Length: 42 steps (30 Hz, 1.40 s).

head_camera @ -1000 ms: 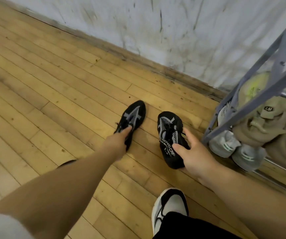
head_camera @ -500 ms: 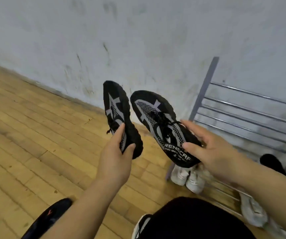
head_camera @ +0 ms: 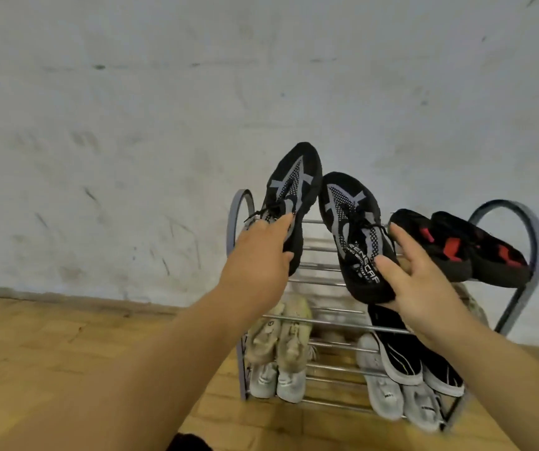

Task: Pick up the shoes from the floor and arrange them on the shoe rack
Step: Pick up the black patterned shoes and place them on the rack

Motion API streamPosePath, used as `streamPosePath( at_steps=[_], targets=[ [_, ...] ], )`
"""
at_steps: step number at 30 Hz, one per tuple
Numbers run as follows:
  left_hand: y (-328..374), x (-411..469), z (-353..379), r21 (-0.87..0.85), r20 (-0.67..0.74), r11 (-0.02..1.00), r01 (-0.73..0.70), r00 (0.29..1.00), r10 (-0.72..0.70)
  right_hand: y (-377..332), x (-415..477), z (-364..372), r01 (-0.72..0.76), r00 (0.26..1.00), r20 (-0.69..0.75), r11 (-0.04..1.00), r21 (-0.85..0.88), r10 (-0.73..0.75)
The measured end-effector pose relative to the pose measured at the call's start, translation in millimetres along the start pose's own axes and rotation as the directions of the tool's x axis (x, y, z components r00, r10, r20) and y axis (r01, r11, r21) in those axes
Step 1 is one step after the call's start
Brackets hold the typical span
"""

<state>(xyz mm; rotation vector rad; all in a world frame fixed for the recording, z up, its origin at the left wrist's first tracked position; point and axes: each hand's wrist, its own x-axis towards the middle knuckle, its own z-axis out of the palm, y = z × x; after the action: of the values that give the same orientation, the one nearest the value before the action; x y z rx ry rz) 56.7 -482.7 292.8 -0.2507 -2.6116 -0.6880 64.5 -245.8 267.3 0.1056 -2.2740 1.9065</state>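
Black mesh sneakers (head_camera: 349,216), on the floor a second ago, now hang toe-up above the top tier of the shoe rack (head_camera: 536,242), my left hand (head_camera: 258,258) and right hand (head_camera: 421,278) each gripping one heel; only set-down remains.

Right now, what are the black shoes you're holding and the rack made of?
The black shoes look like matte knit mesh fabric: dotted weave, grey strips, laces. The rack is probably shiny metal: thin silvery bars catching light.
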Motion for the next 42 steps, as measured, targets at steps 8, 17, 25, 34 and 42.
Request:
streamPosePath(
  at_steps=[8,17,25,34,42],
  targets=[
    [-4.5,25.1,64.9,-0.119,0.114,0.985,0.124,0.987,-0.110,58.4,39.1,-8.9,-0.225,0.974,0.033,0.965,0.136,0.223],
    [-23.9,41.9,65.1,-0.354,0.263,0.827,0.437,0.895,-0.360,75.5,58.8,-31.6,-0.313,0.949,0.108,0.933,0.180,0.297],
    [-40.2,40.5,66.8,-0.609,0.507,0.440,0.660,0.750,-0.424,77.7,60.8,-43.1,-0.329,0.940,0.151,0.927,0.177,0.305],
    [-46.6,18.8,73.6,-0.635,0.646,0.420,0.648,0.744,-0.170,75.9,58.0,-40.3,-0.325,0.943,0.164,0.911,0.253,0.290],
    [-44.3,8.8,58.7,-0.726,0.552,0.438,0.530,0.829,-0.088,61.9,51.6,-38.7,-0.277,0.961,0.082,0.940,0.199,0.265]
  ],
)
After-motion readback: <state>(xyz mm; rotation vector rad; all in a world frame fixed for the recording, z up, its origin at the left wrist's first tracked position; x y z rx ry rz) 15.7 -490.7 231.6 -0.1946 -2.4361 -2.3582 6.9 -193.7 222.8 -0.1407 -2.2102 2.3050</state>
